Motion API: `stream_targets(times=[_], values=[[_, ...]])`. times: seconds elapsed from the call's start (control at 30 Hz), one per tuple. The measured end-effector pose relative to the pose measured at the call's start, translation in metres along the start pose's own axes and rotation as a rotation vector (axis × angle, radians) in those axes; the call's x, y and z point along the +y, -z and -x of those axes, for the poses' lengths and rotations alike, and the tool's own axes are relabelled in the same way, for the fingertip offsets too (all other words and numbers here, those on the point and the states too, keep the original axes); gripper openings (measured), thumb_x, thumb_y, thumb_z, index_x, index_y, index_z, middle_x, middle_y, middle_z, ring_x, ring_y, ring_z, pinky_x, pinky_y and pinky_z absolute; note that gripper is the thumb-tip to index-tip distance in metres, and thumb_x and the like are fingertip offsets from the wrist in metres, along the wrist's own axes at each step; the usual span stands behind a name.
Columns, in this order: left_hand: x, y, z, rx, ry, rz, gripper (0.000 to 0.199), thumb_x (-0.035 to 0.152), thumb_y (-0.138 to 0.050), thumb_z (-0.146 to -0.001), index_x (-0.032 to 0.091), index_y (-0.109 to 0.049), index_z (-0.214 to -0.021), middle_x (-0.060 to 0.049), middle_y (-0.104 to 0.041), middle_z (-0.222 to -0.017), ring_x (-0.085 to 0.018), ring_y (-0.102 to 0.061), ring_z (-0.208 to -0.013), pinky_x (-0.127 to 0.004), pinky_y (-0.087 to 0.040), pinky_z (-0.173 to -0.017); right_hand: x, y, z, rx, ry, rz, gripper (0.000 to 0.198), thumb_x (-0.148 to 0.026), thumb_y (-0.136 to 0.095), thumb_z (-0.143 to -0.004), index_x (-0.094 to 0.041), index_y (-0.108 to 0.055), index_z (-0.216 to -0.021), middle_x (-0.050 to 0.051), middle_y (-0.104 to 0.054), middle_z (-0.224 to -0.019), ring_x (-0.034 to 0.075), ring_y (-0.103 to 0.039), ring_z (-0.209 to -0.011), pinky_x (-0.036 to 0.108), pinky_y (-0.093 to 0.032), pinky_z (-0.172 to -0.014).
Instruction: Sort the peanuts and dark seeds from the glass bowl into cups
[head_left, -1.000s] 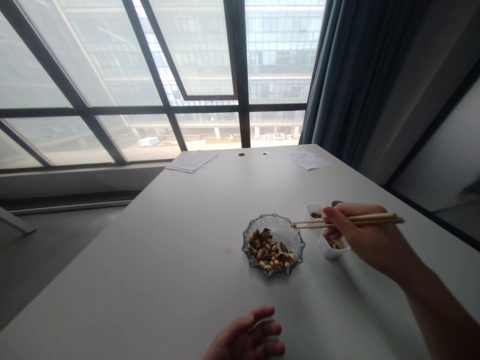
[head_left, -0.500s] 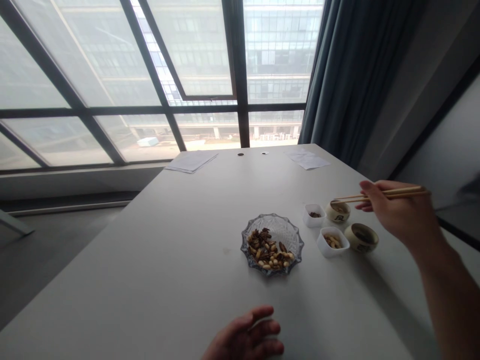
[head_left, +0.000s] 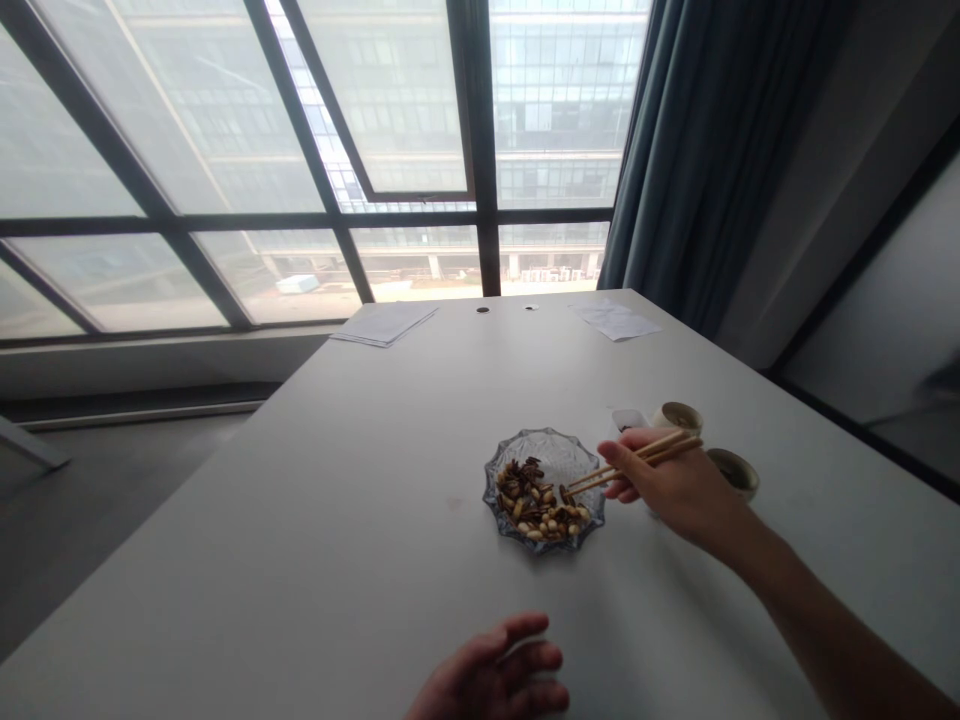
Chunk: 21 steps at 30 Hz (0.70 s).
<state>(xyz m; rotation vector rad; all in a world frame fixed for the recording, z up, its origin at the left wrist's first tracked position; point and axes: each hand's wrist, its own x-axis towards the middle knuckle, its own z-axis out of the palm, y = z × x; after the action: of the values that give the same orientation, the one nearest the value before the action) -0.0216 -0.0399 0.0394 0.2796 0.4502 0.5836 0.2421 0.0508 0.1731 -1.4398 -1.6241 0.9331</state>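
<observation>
Wooden chopsticks [head_left: 637,460] are gripped in my right hand [head_left: 671,490], which is closed around them. Their tips reach over the right side of a scalloped glass bowl [head_left: 570,448] and are at the mixed nuts and seeds [head_left: 540,500] in it; whether they pinch a piece I cannot tell. The darker pieces lie at the back left, pale round ones at the front. At the near edge of the view my left hand [head_left: 499,670] rests with fingers apart, holding nothing, in front of the bowl.
Behind my right hand stand a small white cup [head_left: 628,418] and two cream bowls, the far one [head_left: 679,415] and the near one [head_left: 735,475]. My hand hides most of another white cup. Papers [head_left: 386,323] and a crumpled sheet [head_left: 616,320] lie at the table's far end.
My right hand has moved left and toward me, carrying the chopsticks from above the far cream bowl to the glass bowl. My left hand has stayed in place.
</observation>
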Motion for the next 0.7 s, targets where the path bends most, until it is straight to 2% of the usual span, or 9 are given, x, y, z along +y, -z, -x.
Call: stream_targets(times=[0.23, 0.53, 0.7], values=[[-0.001, 0.001, 0.0, -0.006, -0.001, 0.014, 0.033, 0.033, -0.063, -0.084, 0.023, -0.072, -0.114, -0.002, -0.078, -0.109, -0.021, -0.068, -0.103, -0.033, -0.037, -0.097, 0.001, -0.009, 0.003, 0.004, 0.044, 0.039, 0.039, -0.054, -0.059, -0.092, -0.023, -0.065, -0.069, 0.002, -0.073, -0.065, 0.024, -0.077, -0.068, 0.028, -0.061, -0.056], [0.0, 0.002, -0.001, -0.006, 0.005, 0.008, 0.033, 0.032, -0.063, -0.084, 0.022, -0.072, -0.114, -0.002, -0.079, -0.108, -0.021, -0.069, -0.103, -0.032, -0.038, -0.095, 0.005, -0.016, 0.0, 0.023, -0.007, -0.024, 0.037, -0.056, -0.063, -0.089, -0.023, -0.063, -0.072, 0.003, -0.074, -0.064, 0.024, -0.076, -0.067, 0.03, -0.061, -0.057], [0.0, 0.001, -0.001, -0.013, 0.001, 0.004, 0.034, 0.033, -0.063, -0.084, 0.022, -0.073, -0.115, -0.001, -0.079, -0.108, -0.021, -0.069, -0.102, -0.033, -0.039, -0.095, 0.008, -0.02, 0.0, 0.063, 0.051, 0.086, 0.042, -0.056, -0.054, -0.095, -0.023, -0.061, -0.069, 0.003, -0.072, -0.062, 0.022, -0.075, -0.062, 0.029, -0.058, -0.054]])
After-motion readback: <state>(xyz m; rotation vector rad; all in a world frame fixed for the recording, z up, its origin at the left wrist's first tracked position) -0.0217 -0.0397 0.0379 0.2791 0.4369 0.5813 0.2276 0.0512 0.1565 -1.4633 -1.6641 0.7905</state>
